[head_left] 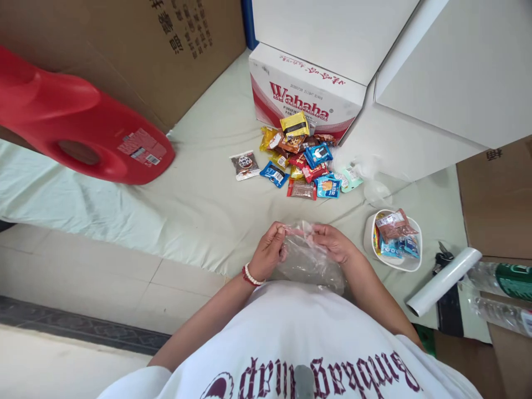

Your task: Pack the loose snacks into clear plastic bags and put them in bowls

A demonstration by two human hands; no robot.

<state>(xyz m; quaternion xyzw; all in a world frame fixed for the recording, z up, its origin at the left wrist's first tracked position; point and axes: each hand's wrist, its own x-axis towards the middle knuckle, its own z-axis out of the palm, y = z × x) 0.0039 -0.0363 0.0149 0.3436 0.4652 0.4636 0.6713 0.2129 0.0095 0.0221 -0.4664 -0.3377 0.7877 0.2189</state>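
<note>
A clear plastic bag (pixel 310 260) hangs between my two hands, close to my shirt. My left hand (pixel 272 248), with a bead bracelet at the wrist, pinches the bag's upper edge on the left. On the right side, my right hand (pixel 332 242) is closed on the same edge. Nothing can be made out inside the bag. Beyond my hands lies a pile of small wrapped snacks (pixel 302 189) in red, blue, yellow and brown packets. A white tub (pixel 369 238) with several packets in it stands to the right of my right hand.
A Wahaha carton (pixel 305 91) stands behind the snacks, below white boxes (pixel 332 33). A red jug (pixel 95 130) lies at the left beside a brown carton (pixel 124 55). At the right are a white roll (pixel 444 281), scissors (pixel 444 252) and plastic bottles (pixel 505 277).
</note>
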